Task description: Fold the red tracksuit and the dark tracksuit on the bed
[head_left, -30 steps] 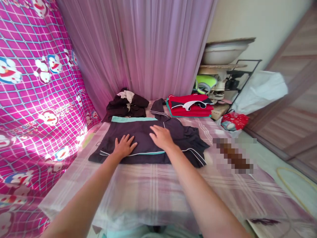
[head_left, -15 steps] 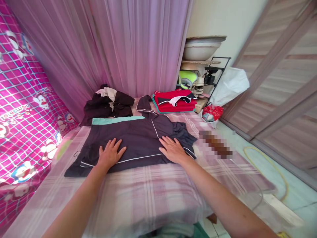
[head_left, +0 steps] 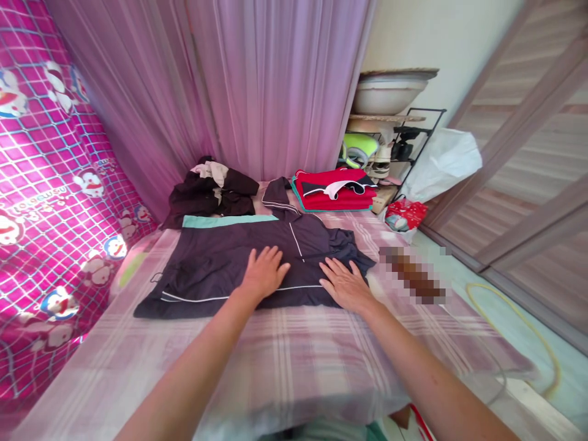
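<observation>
A dark garment (head_left: 220, 251) with thin white piping lies spread on the plaid cloth (head_left: 294, 355), its collar toward the back and a teal strip showing along its far left edge. My left hand (head_left: 265, 271) rests flat on the middle of the garment with fingers spread. Flat near the garment's right end is my right hand (head_left: 345, 283), its fingers also apart. Neither hand grips the fabric. Beyond the collar sits a folded stack of red clothes (head_left: 337, 199) with teal edges.
Crumpled dark clothes (head_left: 234, 196) lie at the back left by the purple curtain (head_left: 285, 86). Pink patterned fabric (head_left: 50, 214) hangs at the left. A rack (head_left: 420, 138), a white bag (head_left: 443, 162) and a red bag (head_left: 407, 214) stand at the back right. A pixelated object (head_left: 416, 275) lies on the right.
My left hand has slid right across the garment, closer to the middle. My right hand has shifted slightly right toward the sleeve. The whole view has turned a little to the left.
</observation>
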